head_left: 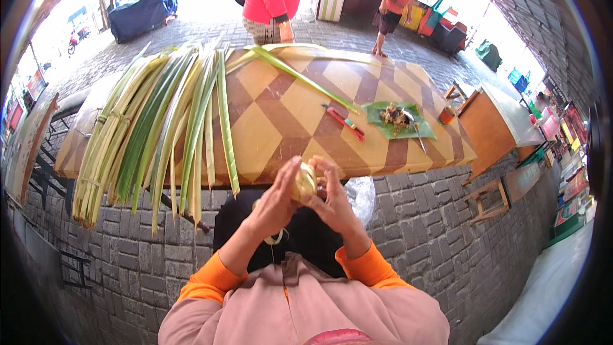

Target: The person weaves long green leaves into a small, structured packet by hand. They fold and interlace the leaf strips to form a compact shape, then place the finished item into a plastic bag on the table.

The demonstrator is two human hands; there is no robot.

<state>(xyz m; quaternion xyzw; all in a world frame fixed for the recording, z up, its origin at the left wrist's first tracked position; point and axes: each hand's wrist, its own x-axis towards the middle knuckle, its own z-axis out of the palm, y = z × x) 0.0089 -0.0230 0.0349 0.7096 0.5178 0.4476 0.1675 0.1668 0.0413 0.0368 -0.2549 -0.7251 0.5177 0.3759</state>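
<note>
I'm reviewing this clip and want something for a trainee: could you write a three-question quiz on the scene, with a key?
1. Open question: what do the left hand and the right hand hold between them?
2. True or false: the slim red tool lies to the left of the green leaf that bears the food.
3. Choose one. The long leaf strips lie on which part of the patterned table? (a) left (b) middle (c) right

Key:
1. A pale yellow leaf piece.
2. True.
3. a.
</note>
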